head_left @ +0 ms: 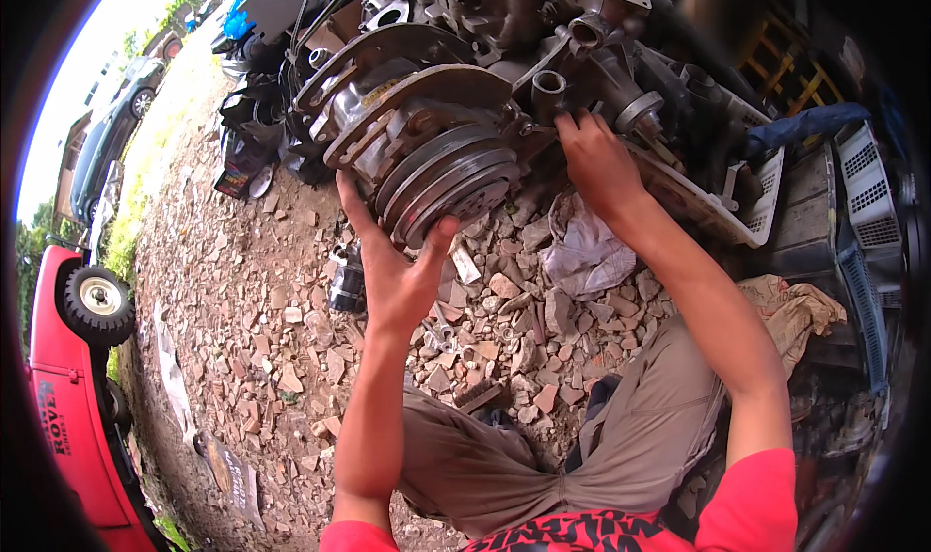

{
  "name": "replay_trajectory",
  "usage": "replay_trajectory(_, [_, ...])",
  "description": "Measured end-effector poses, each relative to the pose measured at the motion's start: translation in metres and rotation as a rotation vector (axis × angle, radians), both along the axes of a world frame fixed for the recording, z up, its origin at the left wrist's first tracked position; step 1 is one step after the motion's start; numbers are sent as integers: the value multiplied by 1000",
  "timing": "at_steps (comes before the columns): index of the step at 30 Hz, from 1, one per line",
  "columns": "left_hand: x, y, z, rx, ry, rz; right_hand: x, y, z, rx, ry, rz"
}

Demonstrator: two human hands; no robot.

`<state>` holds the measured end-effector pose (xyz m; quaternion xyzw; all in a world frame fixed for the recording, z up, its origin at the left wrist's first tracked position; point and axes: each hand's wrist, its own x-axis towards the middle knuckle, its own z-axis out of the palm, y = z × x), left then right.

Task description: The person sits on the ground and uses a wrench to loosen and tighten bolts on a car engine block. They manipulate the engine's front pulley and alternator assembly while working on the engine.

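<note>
A greasy metal engine (427, 92) with round plates and pipe stubs stands in front of me. On its near end is a grooved pulley (449, 186). My left hand (390, 273) grips this pulley from below left, thumb against the front rim and one finger up along the side; the other fingers are hidden behind it. Right of the pulley, my right hand (599, 159) reaches in beside a short pipe stub (548, 94). Its fingers are bent, with the tips at the engine's metal, and I cannot make out what they hold.
Broken stone covers the ground (262, 310). Below the pulley lie a black cylindrical part (346, 283), wrenches (441, 334), a brush (478, 395) and a whitish cloth (587, 247). White plastic crates (766, 203) stand at right. A red vehicle (73, 378) is parked far left.
</note>
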<state>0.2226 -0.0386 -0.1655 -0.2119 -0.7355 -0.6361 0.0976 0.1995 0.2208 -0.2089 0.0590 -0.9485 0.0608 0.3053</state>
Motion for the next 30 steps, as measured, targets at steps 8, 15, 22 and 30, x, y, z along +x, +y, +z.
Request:
replay_trajectory(8, [3,11,-10,205,36,39,0,18,-3,-158,7,155])
replay_trajectory(15, [-6,10,-13,123,153,129,13,4,-18,-724,-178,310])
replay_trajectory(22, [-1,13,-10,119,126,147,-2,-28,-50,-1135,-265,386])
replay_trajectory(30, [-9,11,-24,41,187,227,-12,-36,-51,-1435,-416,521])
